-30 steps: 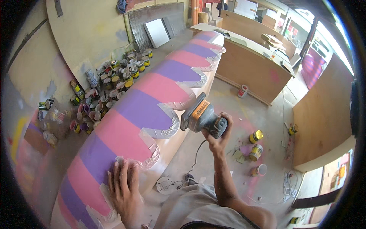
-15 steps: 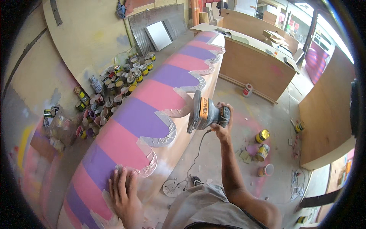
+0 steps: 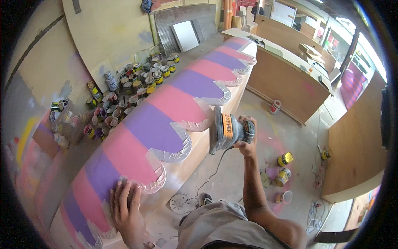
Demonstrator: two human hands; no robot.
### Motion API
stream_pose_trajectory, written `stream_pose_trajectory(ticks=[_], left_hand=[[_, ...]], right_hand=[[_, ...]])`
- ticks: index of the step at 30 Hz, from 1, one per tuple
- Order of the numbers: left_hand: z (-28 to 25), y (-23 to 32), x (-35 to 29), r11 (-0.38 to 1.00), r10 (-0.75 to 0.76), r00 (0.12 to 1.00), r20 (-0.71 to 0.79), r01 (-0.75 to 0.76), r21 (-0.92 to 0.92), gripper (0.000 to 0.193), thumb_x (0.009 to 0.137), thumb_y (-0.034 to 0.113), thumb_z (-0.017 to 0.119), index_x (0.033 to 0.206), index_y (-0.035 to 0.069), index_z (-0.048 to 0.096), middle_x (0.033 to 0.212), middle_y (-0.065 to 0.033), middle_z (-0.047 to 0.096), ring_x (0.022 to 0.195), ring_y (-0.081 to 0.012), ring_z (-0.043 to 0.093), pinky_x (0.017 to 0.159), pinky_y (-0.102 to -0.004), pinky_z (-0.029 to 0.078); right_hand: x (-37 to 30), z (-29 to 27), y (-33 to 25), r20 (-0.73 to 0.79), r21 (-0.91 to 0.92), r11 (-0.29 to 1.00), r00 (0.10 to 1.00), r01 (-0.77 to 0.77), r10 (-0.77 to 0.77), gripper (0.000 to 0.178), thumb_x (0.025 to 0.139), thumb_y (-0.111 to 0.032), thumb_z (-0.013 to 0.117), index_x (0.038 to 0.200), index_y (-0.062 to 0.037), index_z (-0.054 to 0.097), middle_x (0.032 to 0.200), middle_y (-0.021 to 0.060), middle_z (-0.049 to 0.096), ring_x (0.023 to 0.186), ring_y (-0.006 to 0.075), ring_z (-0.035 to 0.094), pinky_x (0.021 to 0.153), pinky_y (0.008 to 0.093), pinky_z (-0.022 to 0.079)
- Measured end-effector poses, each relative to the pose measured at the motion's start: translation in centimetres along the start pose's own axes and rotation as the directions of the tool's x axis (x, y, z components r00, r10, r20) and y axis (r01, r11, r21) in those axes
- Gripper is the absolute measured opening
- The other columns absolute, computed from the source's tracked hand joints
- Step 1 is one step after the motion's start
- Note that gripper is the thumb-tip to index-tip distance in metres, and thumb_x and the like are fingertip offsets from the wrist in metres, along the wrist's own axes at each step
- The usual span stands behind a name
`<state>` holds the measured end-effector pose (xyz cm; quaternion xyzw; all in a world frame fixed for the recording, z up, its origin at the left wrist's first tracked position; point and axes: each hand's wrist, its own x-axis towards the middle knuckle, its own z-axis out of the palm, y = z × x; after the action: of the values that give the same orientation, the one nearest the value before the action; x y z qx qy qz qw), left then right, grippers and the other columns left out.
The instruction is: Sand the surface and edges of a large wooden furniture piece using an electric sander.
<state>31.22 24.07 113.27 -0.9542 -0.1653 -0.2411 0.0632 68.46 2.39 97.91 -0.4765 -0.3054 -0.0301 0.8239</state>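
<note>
A long curved piece painted in pink and purple stripes (image 3: 139, 145) runs from the lower left toward the far middle. Crinkled masking tape (image 3: 180, 151) follows its scalloped paint edge, above a bare tan side. My right hand (image 3: 248, 146) is wrapped round the back of an electric sander (image 3: 230, 132), held sideways to the right of the piece, with its flat pad facing left. The pad looks apart from the tape. My left hand (image 3: 127, 209) lies on the near part of the piece, fingers stretched out over the stripes and the tape edge, holding nothing.
Many paint cans (image 3: 143, 83) crowd the floor along the left wall. A wooden counter (image 3: 286, 83) stands at the far right, with a red and white can (image 3: 275, 107) before it. More cans (image 3: 283, 177) stand on the right floor. The sander's cord (image 3: 211, 174) trails to the floor.
The view has shifted, so the background sits further right. My right hand still grips the sander beside the piece, and my left hand stays flat on the near part.
</note>
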Motion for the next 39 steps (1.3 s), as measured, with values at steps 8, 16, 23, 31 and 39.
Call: stream_pose_trajectory(ticks=[8,16,23,31,39], left_hand=[[0.6,-0.1,-0.5,0.997,-0.029,0.999,-0.043,0.026,-0.073,0.046,0.080,-0.008,0.054,0.121,0.006,0.070,0.134,-0.0124,0.063,0.130,-0.0376,0.056,0.112,-0.0518,0.042],[-1.4,0.6,-0.5,0.988,-0.001,0.999,0.033,0.006,-0.152,0.047,0.080,-0.002,0.061,0.126,0.005,0.067,0.137,-0.0123,0.060,0.135,-0.0361,0.052,0.116,-0.0529,0.037],[-0.1,3.7,3.5,0.903,0.158,0.987,-0.007,-0.148,-0.404,0.039,0.087,0.012,0.070,0.126,0.007,0.067,0.130,-0.0104,0.063,0.128,-0.0322,0.057,0.112,-0.0541,0.041],[6.6,9.7,14.5,0.931,0.174,0.980,-0.100,-0.197,-0.308,0.041,0.090,0.013,0.070,0.130,0.004,0.063,0.133,-0.0131,0.060,0.124,-0.0354,0.056,0.105,-0.0462,0.045],[9.6,10.2,14.4,0.971,0.165,0.984,-0.061,-0.173,-0.167,0.040,0.098,0.018,0.060,0.134,0.002,0.057,0.140,-0.0195,0.053,0.134,-0.0387,0.048,0.114,-0.0529,0.036]], right_hand=[[0.2,1.0,-1.0,-0.036,0.051,0.994,0.995,-0.092,0.094,0.092,0.054,-0.033,0.091,0.131,-0.0054,0.049,0.118,0.0094,0.053,0.101,0.0198,0.057,0.082,0.0320,0.050],[-5.3,-0.7,-2.1,0.077,0.039,0.998,0.995,0.054,-0.057,0.089,0.054,-0.026,0.091,0.132,-0.0057,0.052,0.119,0.0081,0.055,0.105,0.0195,0.057,0.088,0.0338,0.049],[-7.2,3.2,-7.1,-0.241,-0.610,0.792,0.950,0.011,-0.199,0.075,0.065,-0.005,0.085,0.133,-0.0034,0.053,0.122,0.0106,0.053,0.115,0.0276,0.055,0.103,0.0398,0.046],[-3.4,6.2,-6.8,-0.271,-0.804,0.591,0.845,0.064,-0.461,0.086,0.065,-0.003,0.087,0.141,-0.0098,0.047,0.131,0.0165,0.046,0.124,0.0363,0.048,0.108,0.0476,0.042],[-1.6,11.0,-4.1,-0.257,-0.873,0.480,0.760,0.081,-0.597,0.084,0.068,-0.006,0.090,0.141,-0.0165,0.049,0.128,0.0165,0.043,0.113,0.0356,0.054,0.090,0.0464,0.052]])
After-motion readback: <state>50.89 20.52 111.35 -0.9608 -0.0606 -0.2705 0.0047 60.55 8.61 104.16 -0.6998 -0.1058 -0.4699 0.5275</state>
